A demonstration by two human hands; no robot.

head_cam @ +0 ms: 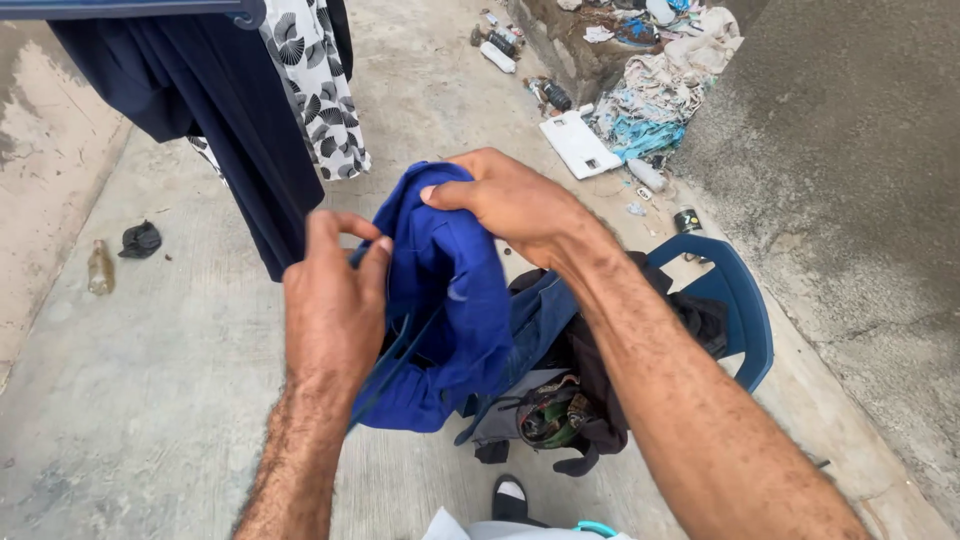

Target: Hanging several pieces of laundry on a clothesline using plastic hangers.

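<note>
Head view looks down on two bare hands working a bright blue garment (450,300) above a blue plastic chair (745,310) heaped with dark clothes (570,400). The left hand (335,300) is closed on the cloth, with thumb and forefinger pinching a fold near its top edge. The right hand (505,200) grips the upper part of the same garment, fingers curled over a bunched edge, so the cloth hangs between both hands and trails down toward the pile. A navy garment (210,110) and a black-and-white patterned cloth (320,90) hang from a line at upper left, just beside the hands. The step in hand looks like sorting out and opening up the blue garment. The next move would call for finding its edges and spreading them apart while both grips hold, keeping the trailing end off the concrete ground (150,380).
</note>
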